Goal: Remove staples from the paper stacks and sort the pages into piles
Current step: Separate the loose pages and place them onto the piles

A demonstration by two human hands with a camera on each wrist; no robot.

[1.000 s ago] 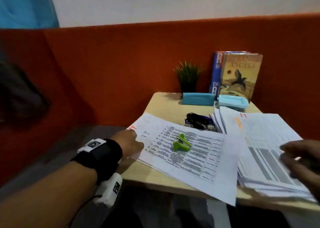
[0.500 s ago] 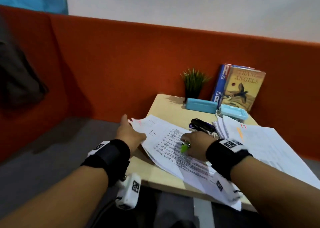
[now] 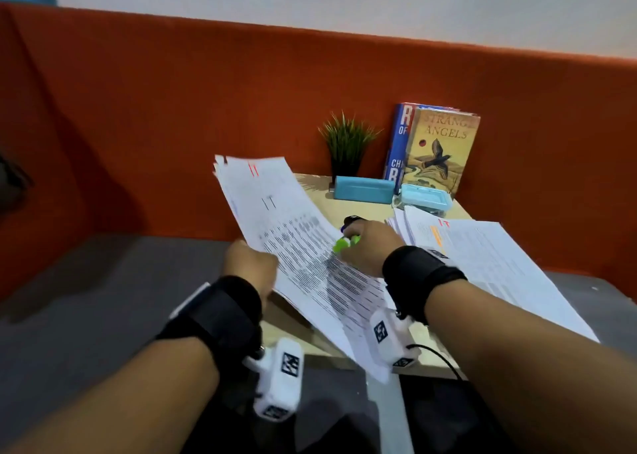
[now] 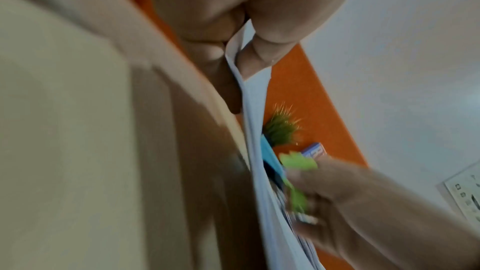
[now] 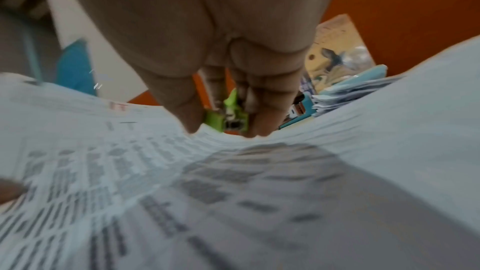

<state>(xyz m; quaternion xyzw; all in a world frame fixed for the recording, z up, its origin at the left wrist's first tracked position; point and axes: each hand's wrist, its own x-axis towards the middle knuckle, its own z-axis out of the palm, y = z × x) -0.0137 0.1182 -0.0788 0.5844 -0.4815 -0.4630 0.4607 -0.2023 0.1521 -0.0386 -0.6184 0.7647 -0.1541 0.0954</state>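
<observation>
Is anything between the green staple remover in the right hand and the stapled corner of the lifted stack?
Nothing visible. The right hand grips the green staple remover over the printed face of the lifted stack, which the left hand pinches at its edge. Up to the top corner the page is bare; the staple itself is too small to see.

We are counting two hands, two printed white paper stacks (image 3: 303,243) (image 3: 499,264), one lime-green plastic staple remover (image 3: 345,243), two upright books (image 3: 439,150) (image 3: 401,136), two light-blue plastic boxes (image 3: 363,189) (image 3: 425,196), one small green potted plant (image 3: 346,141) and one pale wooden table (image 3: 331,208).
</observation>
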